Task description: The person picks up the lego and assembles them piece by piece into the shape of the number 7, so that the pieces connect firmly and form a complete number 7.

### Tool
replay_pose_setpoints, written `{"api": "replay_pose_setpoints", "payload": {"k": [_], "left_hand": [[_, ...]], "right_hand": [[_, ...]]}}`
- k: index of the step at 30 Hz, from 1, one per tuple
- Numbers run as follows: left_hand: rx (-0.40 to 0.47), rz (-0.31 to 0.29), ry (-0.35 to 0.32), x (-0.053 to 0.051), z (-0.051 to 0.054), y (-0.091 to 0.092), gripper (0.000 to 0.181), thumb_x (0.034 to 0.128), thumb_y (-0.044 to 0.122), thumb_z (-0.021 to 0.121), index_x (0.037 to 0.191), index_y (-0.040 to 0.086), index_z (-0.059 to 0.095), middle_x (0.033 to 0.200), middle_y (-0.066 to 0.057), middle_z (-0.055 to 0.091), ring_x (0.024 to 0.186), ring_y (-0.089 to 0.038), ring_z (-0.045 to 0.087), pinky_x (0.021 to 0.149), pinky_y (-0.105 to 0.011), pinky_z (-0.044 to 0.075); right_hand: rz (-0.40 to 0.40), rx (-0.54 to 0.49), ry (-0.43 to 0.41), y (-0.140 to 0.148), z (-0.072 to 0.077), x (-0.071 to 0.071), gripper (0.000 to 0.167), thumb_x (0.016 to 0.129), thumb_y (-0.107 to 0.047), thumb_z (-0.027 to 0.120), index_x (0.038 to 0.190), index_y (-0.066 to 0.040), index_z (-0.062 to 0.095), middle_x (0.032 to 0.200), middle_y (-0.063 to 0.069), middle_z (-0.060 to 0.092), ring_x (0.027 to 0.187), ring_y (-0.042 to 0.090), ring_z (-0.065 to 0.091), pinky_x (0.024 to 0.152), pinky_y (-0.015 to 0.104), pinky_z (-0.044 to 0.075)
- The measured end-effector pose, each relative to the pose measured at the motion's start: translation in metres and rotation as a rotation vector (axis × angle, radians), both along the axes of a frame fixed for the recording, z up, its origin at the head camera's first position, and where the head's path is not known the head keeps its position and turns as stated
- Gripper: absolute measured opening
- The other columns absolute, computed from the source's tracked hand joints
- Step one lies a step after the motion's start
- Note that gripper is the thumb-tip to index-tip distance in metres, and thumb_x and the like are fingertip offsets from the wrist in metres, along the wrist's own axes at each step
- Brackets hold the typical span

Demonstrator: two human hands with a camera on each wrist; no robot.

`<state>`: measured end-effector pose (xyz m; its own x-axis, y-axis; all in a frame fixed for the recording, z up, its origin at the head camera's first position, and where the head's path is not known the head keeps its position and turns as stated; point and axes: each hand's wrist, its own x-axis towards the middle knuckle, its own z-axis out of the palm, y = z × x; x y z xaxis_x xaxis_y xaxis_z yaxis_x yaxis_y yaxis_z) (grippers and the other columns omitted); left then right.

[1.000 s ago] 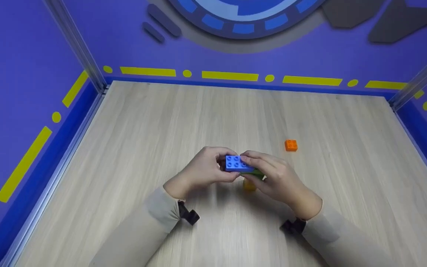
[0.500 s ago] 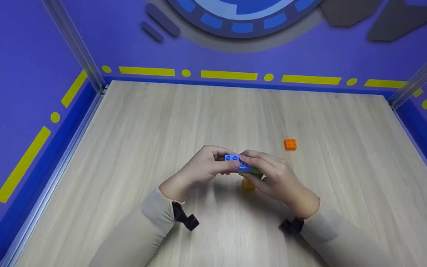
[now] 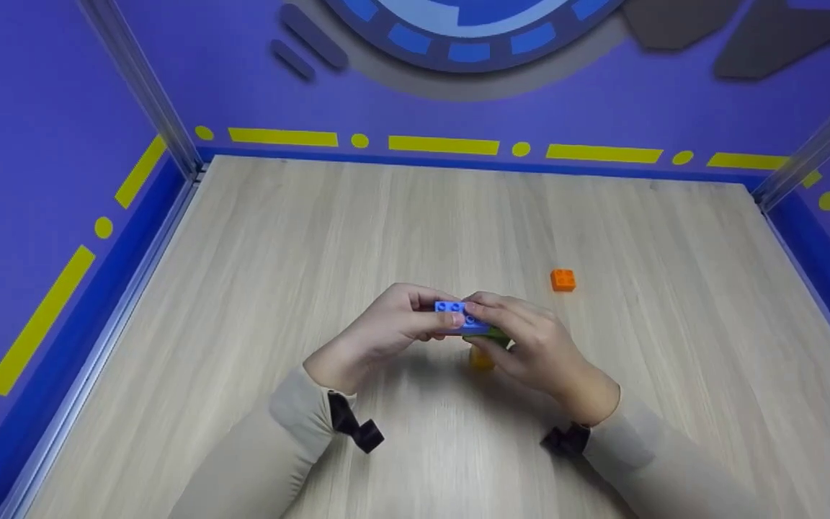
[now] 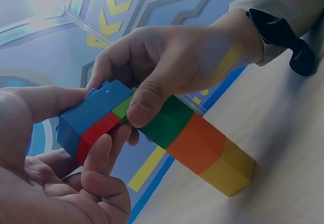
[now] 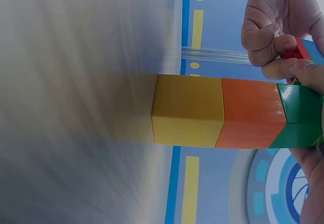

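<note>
A column of toy building bricks is between the hands: yellow (image 5: 187, 112), orange (image 5: 252, 113), dark green (image 4: 168, 122), then a light green piece (image 4: 123, 107), a red brick (image 4: 94, 134) and a blue brick (image 4: 96, 107) on top. My left hand (image 3: 375, 331) pinches the blue and red bricks, thumb on the blue studs and fingers beneath the red. With its fingertips on the blue brick and its thumb by the green ones, my right hand (image 3: 541, 346) grips the column. Whether the yellow brick touches the table cannot be made out.
One loose orange brick (image 3: 563, 280) lies on the wood-grain table (image 3: 300, 238), beyond the right hand. Blue-purple panels (image 3: 458, 119) with yellow marks enclose the table at the back and both sides.
My left thumb has shifted from the near side of the blue brick onto its studded top. My right hand keeps its hold, and the loose orange brick stays put.
</note>
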<state>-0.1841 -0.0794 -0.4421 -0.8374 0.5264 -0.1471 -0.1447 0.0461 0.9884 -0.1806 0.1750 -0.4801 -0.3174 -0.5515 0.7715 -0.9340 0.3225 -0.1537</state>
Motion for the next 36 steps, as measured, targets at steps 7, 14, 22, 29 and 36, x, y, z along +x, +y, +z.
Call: {"api": "replay_pose_setpoints", "payload": {"k": [7, 14, 22, 29, 36], "left_hand": [[-0.022, -0.011, 0.05, 0.0, -0.001, 0.0, 0.031, 0.1056, 0.013, 0.077, 0.13, -0.007, 0.079, 0.088, 0.012, 0.074, 0.08, -0.006, 0.062, 0.072, -0.019, 0.048], [-0.05, -0.015, 0.103, 0.001, -0.003, 0.002, 0.032, 0.1056, 0.014, 0.077, 0.132, -0.004, 0.076, 0.099, 0.007, 0.073, 0.083, -0.007, 0.064, 0.073, -0.018, 0.052], [-0.121, 0.0, 0.247, 0.003, -0.001, -0.001, 0.035, 0.0987, 0.016, 0.085, 0.13, 0.009, 0.071, 0.092, 0.004, 0.07, 0.068, -0.008, 0.053, 0.06, -0.021, 0.042], [-0.176, -0.018, 0.37, 0.004, -0.002, -0.001, 0.036, 0.0958, 0.011, 0.085, 0.129, 0.011, 0.071, 0.116, -0.006, 0.07, 0.087, -0.013, 0.06, 0.074, -0.023, 0.054], [-0.216, 0.001, 0.362, 0.004, -0.001, 0.0, 0.035, 0.0956, 0.01, 0.084, 0.128, 0.014, 0.072, 0.114, -0.003, 0.07, 0.089, -0.014, 0.058, 0.074, -0.023, 0.053]], "right_hand": [[-0.041, 0.009, 0.029, 0.002, -0.002, 0.001, 0.037, 0.108, -0.022, 0.078, 0.138, 0.0, 0.076, 0.127, 0.016, 0.083, 0.107, 0.031, 0.084, 0.102, 0.035, 0.066], [-0.03, -0.012, -0.012, 0.003, -0.004, -0.001, 0.04, 0.1, -0.014, 0.088, 0.136, -0.002, 0.078, 0.127, 0.016, 0.081, 0.109, 0.032, 0.082, 0.111, 0.028, 0.061], [0.002, -0.011, -0.038, 0.003, -0.001, -0.002, 0.044, 0.096, -0.009, 0.091, 0.137, -0.003, 0.077, 0.126, 0.015, 0.08, 0.109, 0.031, 0.081, 0.11, 0.026, 0.061], [-0.003, -0.043, -0.065, 0.016, 0.004, -0.009, 0.042, 0.109, -0.03, 0.078, 0.137, 0.001, 0.075, 0.127, 0.018, 0.079, 0.109, 0.031, 0.078, 0.106, 0.021, 0.061], [-0.29, -0.299, -0.269, 0.064, -0.003, -0.036, 0.028, 0.102, 0.002, 0.07, 0.129, 0.003, 0.077, 0.119, 0.021, 0.081, 0.105, 0.01, 0.074, 0.097, 0.014, 0.055]]}}
